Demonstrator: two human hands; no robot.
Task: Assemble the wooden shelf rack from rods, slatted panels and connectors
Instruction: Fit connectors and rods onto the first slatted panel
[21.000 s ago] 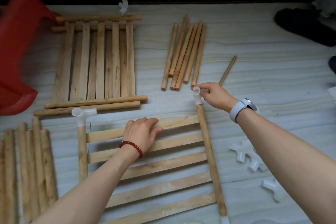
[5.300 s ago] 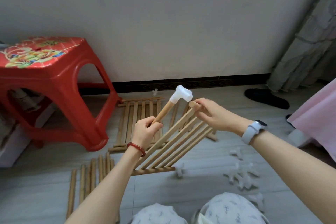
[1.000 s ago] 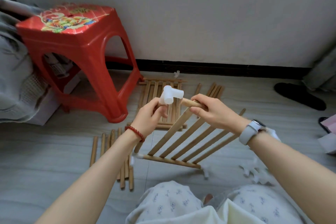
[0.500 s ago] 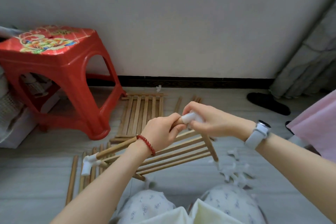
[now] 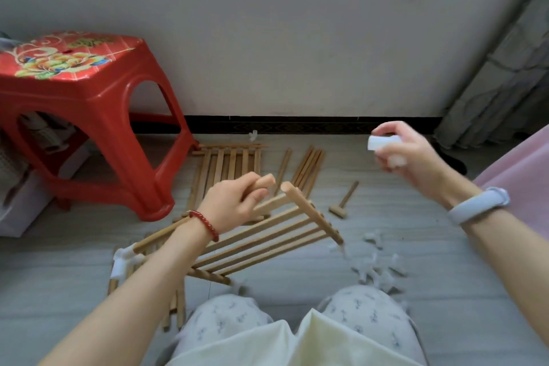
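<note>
the red plastic stool [image 5: 89,116] stood far out to the left of the left hand, against the wall. between and below the two hands, the slatted panel [image 5: 261,241] was held tilted above the floor, its near rail low over the person's knees and its far end raised. the left hand [image 5: 234,205], with a red bead bracelet [image 5: 205,224] at the wrist, had its fingers curled round the upper end of the panel's left rod, gripping it from above; a white connector [image 5: 124,260] capped the lower end of that rod, down beside the left forearm. the bare top of the panel's right rod [image 5: 312,211] stood just right of the left fingertips, not touching them. beyond the left hand a second slatted panel [image 5: 228,163] lay flat on the floor, with a bundle of loose rods [image 5: 309,169] beside it, between the hands and farther off. the right hand [image 5: 407,157], wearing a pale wristband [image 5: 478,205], was lifted well apart from the panel and pinched a white connector piece [image 5: 383,142] in its fingers, blurred. below the right wrist a scatter of white connectors [image 5: 377,264] lay on the floor, and a small wooden mallet [image 5: 343,202] lay between the hands.
</note>
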